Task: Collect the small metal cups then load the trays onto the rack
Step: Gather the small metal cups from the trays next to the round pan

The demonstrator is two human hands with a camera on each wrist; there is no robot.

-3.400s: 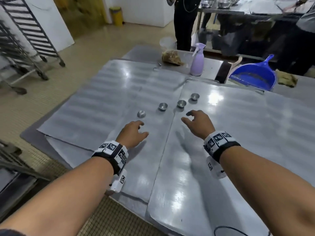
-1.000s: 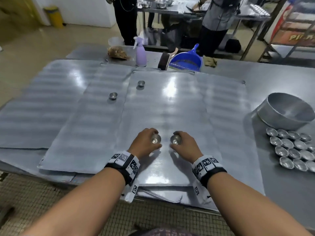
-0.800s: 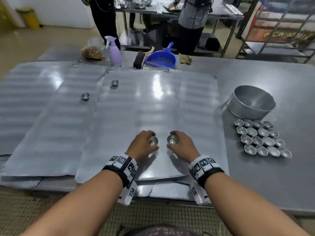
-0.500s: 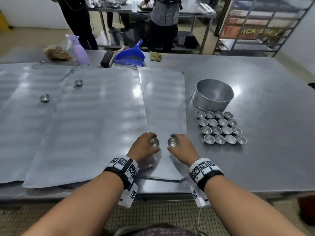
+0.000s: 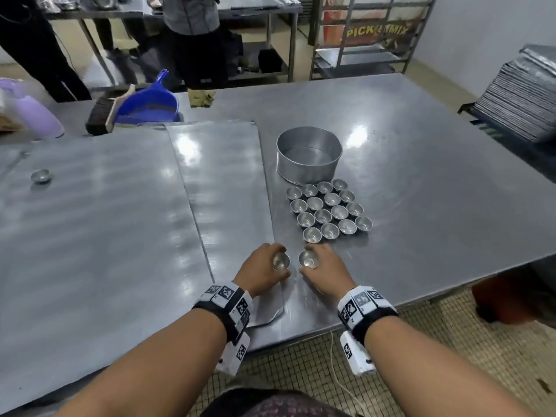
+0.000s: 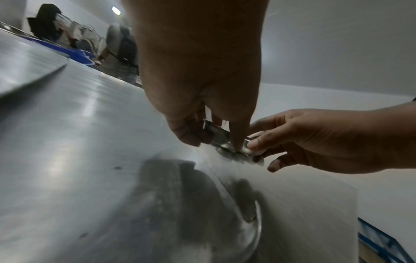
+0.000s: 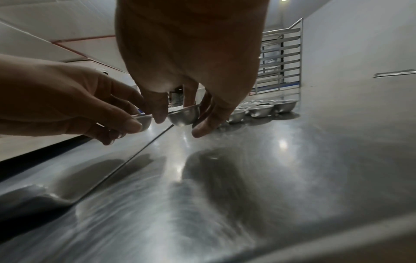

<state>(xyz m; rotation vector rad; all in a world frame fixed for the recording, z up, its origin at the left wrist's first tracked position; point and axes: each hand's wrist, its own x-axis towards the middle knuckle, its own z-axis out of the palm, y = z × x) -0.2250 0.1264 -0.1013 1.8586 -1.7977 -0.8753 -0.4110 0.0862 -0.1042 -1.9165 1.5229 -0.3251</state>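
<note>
My left hand (image 5: 264, 267) holds a small metal cup (image 5: 281, 261) in its fingertips just above the table. Beside it my right hand (image 5: 323, 267) pinches a second cup (image 5: 308, 259), seen from below as a rounded bowl (image 7: 184, 115). Both cups hang a little short of a block of several collected cups (image 5: 328, 212) standing in rows on the steel table (image 5: 421, 164). One loose cup (image 5: 40, 176) sits far left on a flat metal tray (image 5: 90, 224). A second tray (image 5: 222, 182) lies partly under it.
A round metal pan (image 5: 309, 159) stands behind the cup block. A blue dustpan (image 5: 147, 103), a brush and a purple spray bottle (image 5: 36, 115) line the far edge. A stack of trays (image 5: 523, 100) sits at right; a rack (image 5: 361, 34) and people stand beyond.
Both hands, each holding a cup, have carried them rightward from the trays' middle to just before the cup block. The view has swung right with them.
</note>
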